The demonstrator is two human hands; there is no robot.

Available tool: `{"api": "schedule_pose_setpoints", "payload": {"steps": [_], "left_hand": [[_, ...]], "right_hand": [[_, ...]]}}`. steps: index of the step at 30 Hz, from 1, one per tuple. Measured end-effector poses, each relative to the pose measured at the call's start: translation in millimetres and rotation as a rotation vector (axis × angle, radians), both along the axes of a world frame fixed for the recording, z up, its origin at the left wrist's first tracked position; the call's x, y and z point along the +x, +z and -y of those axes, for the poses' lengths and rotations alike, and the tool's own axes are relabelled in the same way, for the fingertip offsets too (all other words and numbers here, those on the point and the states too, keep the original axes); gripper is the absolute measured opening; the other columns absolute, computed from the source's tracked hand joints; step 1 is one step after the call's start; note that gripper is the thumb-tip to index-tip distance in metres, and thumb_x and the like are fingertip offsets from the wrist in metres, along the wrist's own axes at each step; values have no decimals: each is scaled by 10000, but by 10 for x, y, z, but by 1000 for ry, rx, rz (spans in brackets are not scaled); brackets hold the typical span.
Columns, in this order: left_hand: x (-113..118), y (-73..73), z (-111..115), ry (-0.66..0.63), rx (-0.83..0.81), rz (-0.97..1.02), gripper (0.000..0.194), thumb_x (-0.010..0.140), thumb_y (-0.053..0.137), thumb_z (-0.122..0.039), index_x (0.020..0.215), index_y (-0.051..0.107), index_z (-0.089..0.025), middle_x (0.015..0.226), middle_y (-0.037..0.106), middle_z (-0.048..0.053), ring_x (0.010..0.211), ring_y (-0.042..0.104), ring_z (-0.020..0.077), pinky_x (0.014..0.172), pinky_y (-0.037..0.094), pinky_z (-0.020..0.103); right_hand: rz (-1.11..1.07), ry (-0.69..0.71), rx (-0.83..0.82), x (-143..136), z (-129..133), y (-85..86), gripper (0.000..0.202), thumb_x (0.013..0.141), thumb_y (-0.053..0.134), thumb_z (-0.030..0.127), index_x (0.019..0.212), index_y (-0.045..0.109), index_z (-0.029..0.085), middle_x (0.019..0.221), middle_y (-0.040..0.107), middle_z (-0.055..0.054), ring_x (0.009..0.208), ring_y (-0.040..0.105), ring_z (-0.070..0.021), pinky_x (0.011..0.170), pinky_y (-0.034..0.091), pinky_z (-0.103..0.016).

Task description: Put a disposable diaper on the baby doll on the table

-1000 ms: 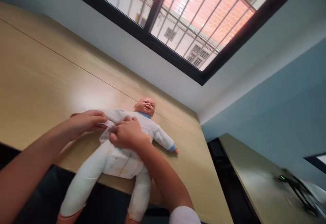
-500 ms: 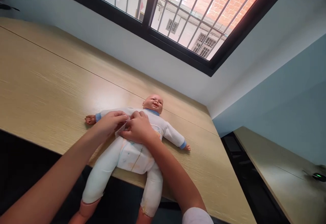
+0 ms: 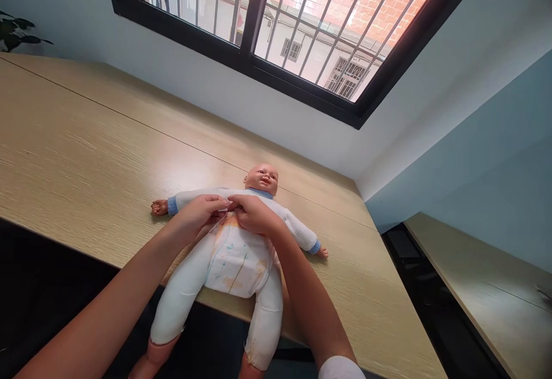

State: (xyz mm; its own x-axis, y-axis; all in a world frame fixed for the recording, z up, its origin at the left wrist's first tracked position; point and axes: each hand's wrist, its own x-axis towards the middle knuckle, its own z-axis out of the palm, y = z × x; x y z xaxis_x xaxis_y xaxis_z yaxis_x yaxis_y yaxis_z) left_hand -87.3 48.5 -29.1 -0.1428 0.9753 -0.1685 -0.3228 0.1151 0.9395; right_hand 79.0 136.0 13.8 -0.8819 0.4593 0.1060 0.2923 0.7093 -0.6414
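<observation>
Both your hands, left (image 3: pixel 196 216) and right (image 3: pixel 255 215), pinch the shirt hem (image 3: pixel 227 209) at the doll's (image 3: pixel 235 247) chest, above its diaper (image 3: pixel 235 261); next, draw it down evenly.

Both bare forearms reach forward from the lower edge of the view and converge near the centre. The left hand (image 3: pixel 196 217) lies palm down with its fingers curled and the fingertips pinched together. The right hand (image 3: pixel 255 213) mirrors it, knuckles up, fingers bent inward. The 2 hands meet fingertip to fingertip. A white cuff shows at the right elbow.
</observation>
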Motion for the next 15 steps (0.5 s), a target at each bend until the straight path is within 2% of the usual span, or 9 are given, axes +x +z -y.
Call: {"api": "schedule_pose_setpoints", "payload": {"steps": [4, 7, 9, 11, 13, 15], "left_hand": [[61, -35, -70, -102, 9, -189, 274, 732, 799, -374, 692, 618, -172, 625, 524, -16, 554, 434, 117, 526, 273, 252], [113, -31, -96, -171, -2, -357, 255, 771, 748, -406, 717, 613, -197, 571, 448, -38, 499, 382, 127, 505, 229, 275], [144, 17, -103, -213, 22, -442, 256, 813, 707, -448, 760, 643, -205, 571, 466, -26, 514, 439, 160, 511, 273, 289], [175, 101, -90, -258, 98, -511, 273, 852, 667, -476, 814, 680, -206, 632, 551, 5, 605, 540, 205, 556, 361, 304], [214, 215, -22, -290, 196, -598, 281, 883, 646, -474, 905, 718, -203, 768, 655, 37, 746, 612, 240, 648, 445, 319], [269, 346, 149, -298, 289, -677, 298, 919, 630, -456, 1038, 741, -207, 948, 722, 58, 883, 641, 263, 761, 495, 341]], "right_hand": [[-22, -67, 36, -16, -33, -109, 236, 749, 492, 24, 828, 624, 203, 772, 667, 19, 761, 577, -167, 673, 406, -258], [-129, -173, -115, -66, -77, -244, 353, 738, 506, 22, 989, 672, 207, 904, 729, -11, 873, 650, -193, 776, 490, -283], [-248, -269, -314, -105, -129, -326, 395, 770, 502, 42, 1086, 672, 206, 1005, 750, -41, 935, 688, -203, 829, 536, -308], [-360, -361, -485, -137, -184, -381, 325, 808, 497, 79, 1058, 669, 196, 997, 747, -55, 919, 704, -198, 832, 563, -320], [-430, -419, -562, -154, -224, -406, 252, 828, 499, 109, 1004, 663, 184, 962, 737, -61, 886, 707, -188, 833, 574, -327], [-457, -427, -572, -154, -236, -413, 234, 830, 507, 121, 994, 664, 177, 956, 739, -65, 874, 708, -181, 845, 577, -328]]}}
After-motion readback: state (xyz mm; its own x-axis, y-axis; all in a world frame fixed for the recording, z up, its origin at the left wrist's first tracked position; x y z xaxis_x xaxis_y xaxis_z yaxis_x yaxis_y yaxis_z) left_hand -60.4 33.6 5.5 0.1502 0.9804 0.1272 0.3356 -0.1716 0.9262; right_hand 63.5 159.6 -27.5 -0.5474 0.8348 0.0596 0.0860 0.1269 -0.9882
